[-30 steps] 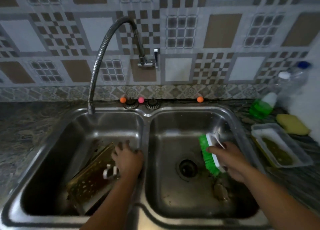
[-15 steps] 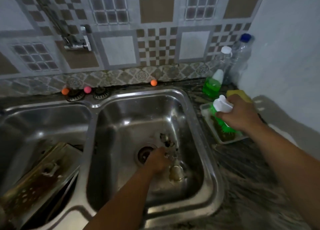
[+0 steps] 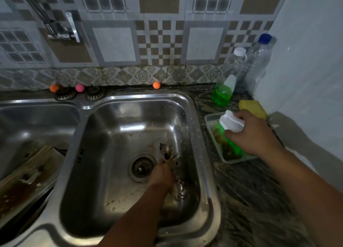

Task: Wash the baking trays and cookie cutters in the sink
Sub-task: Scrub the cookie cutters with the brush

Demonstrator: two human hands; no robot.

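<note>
A dirty, perforated baking tray leans in the left basin. Small dark cookie cutters lie on the floor of the right basin, just right of the drain, and a shiny metal cutter lies nearer me. My left hand reaches down onto these cutters; its fingers are hidden and blurred. My right hand grips a scrub brush by its white handle. The brush's green bristles press into a clear plastic tray of soapy liquid on the counter.
A green dish soap bottle, two clear bottles and a yellow sponge stand at the counter's back right by the wall. The tap is mounted on the tiled wall. Three small coloured balls sit behind the sink.
My left hand left the baking tray and moved into the right basin onto the cutters. My right hand carried the brush out of the sink to the plastic tray. The view swung right.
</note>
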